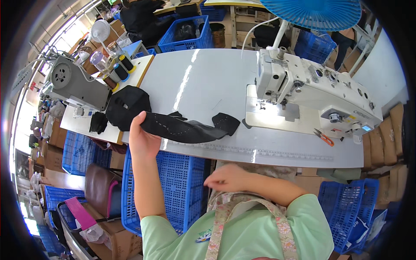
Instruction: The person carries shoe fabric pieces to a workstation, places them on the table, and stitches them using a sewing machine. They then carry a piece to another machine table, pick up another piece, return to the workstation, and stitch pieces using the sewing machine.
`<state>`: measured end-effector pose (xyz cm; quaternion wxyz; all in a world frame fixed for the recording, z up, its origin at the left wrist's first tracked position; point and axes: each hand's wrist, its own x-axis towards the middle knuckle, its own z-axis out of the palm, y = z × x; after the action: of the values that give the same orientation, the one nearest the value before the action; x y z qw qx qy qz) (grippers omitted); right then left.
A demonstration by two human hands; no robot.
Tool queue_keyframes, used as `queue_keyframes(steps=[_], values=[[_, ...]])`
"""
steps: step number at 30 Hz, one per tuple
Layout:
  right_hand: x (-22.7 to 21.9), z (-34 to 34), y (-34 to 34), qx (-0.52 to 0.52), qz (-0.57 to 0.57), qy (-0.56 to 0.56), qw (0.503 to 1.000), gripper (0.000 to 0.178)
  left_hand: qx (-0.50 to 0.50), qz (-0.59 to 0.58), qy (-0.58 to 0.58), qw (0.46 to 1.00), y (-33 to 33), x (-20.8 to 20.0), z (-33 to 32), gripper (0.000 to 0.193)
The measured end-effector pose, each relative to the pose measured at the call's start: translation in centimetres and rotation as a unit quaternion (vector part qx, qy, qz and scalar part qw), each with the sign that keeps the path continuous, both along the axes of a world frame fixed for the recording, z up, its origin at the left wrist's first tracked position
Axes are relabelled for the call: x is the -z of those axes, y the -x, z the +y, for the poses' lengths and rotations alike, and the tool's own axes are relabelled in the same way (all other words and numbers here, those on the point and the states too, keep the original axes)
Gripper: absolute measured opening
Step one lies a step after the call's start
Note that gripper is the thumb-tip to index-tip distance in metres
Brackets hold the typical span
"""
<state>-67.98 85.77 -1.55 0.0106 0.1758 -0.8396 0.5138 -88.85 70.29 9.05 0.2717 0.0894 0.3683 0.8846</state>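
My left hand (pixel 145 138) grips a long black fabric piece (pixel 186 128) at its left end, thumb on top. The strip lies across the front of the grey sewing table (pixel 203 82), with pale dotted stitch marks along it and its far end folded near the machine. Right beside my left hand is a bunched black fabric piece (pixel 129 104); whether it joins the strip I cannot tell. My right hand (pixel 227 177) hovers in front of my body near the table's front edge, apart from the fabric, fingers loosely bent and seemingly holding nothing.
A white sewing machine (pixel 312 84) stands at the right, with orange-handled scissors (pixel 324 137) beside it. Thread spools (pixel 121 71) and a grey machine (pixel 78 82) are on the left. A blue crate (pixel 173 182) sits below the table edge. Another blue crate (pixel 349 208) stands lower right.
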Motion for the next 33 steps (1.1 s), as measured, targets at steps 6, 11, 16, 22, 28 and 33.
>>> queue_keyframes(steps=[6, 11, 16, 22, 28, 33], values=[[-3.5, 5.7, 1.5, 0.406, 0.251, -0.013, 0.878, 0.039, 0.018, 0.006, -0.047, 0.999, -0.8, -2.0, 1.0, 0.021], [-2.6, 6.5, 1.7, 0.318, -0.004, 0.245, 0.916, 0.023, 0.147, 0.262, -0.104, 0.948, -1.4, -2.6, 0.3, 0.044], [-3.9, 6.7, 2.7, 0.283, 0.087, 0.320, 0.900, 0.023, -0.301, 0.559, 0.237, 0.735, -3.2, -0.8, -0.9, 0.085], [-3.2, 7.4, 3.4, 0.256, 0.072, 0.302, 0.915, 0.024, 0.089, 0.126, 0.227, 0.962, -0.3, 8.7, -2.9, 0.057], [-2.5, 8.1, 4.2, 0.267, 0.070, 0.267, 0.923, 0.026, 0.169, 0.130, 0.325, 0.921, 0.8, 10.0, -1.3, 0.039], [0.5, 11.0, 5.9, 0.333, 0.018, 0.263, 0.905, 0.048, 0.069, 0.195, 0.311, 0.928, -0.3, 8.4, 2.8, 0.039]])
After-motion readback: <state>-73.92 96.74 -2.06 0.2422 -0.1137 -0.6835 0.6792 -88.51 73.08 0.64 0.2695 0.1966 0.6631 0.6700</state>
